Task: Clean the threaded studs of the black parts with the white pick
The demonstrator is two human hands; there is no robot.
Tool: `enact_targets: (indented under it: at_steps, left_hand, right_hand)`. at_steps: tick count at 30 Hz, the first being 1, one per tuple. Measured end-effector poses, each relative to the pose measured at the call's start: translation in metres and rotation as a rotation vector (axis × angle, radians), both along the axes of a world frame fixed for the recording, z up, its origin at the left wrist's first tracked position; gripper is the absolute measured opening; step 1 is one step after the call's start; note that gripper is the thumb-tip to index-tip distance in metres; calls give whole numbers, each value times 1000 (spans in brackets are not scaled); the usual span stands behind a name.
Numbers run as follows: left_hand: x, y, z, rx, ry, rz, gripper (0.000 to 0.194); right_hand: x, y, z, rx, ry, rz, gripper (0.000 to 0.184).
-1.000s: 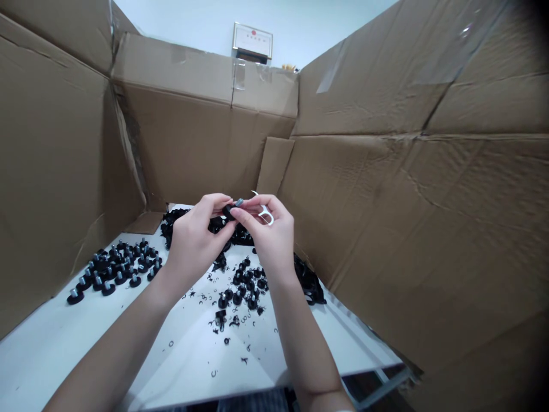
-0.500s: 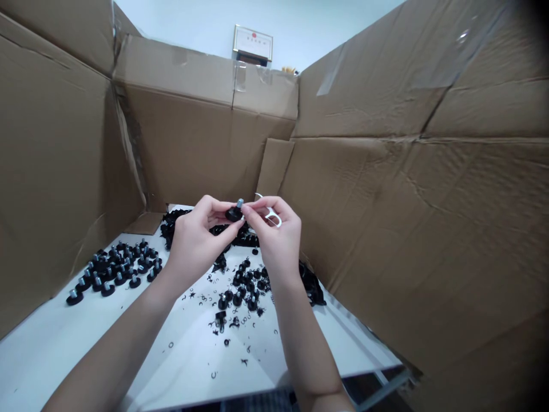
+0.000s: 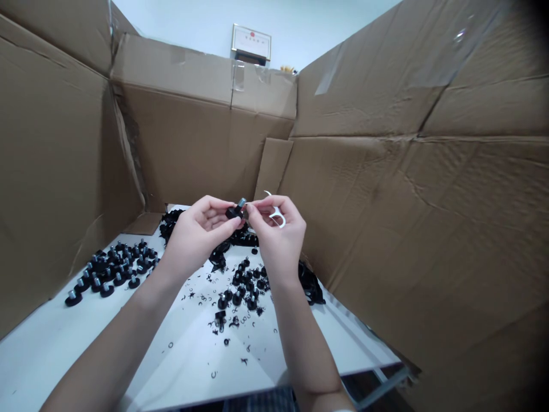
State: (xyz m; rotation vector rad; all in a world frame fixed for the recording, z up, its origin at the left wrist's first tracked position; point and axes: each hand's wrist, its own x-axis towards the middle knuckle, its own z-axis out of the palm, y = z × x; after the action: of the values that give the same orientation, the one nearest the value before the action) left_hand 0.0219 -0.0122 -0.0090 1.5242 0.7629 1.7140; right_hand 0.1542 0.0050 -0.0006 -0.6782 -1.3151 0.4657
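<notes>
The hands have shifted slightly right: the left hand (image 3: pixel 198 232) clamps a black rubber foot (image 3: pixel 234 213) bolt-up, presenting it to the right hand (image 3: pixel 279 237), just apart, gripping a white hook (image 3: pixel 277 216) above the surface (image 3: pixel 55 343).

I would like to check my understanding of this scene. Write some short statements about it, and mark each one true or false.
1. The left hand holds a black foot with a metal stud. True.
2. The right hand holds a metal screwdriver. False: it holds a white hooked pick.
3. Small black rings lie scattered on the white table. True.
4. The other black feet stand inside a closed box. False: they stand in a loose group on the table, with cardboard sheets around it.
</notes>
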Motion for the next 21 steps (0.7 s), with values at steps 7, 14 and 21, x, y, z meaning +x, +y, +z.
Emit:
enact_targets:
  at_steps: [7, 14, 21]
  left_hand:
    - [-5, -4, 8, -115, -175, -305, 12]
    - [-2, 4, 1, -179, -202, -481, 19]
    - [6, 5, -2, -131, -241, -411, 8]
  right_hand:
    - [14, 11, 6, 40, 120, -63, 16]
    - [17, 0, 9, 39, -36, 11, 7]
    - [11, -10, 6, 17, -97, 122, 11]
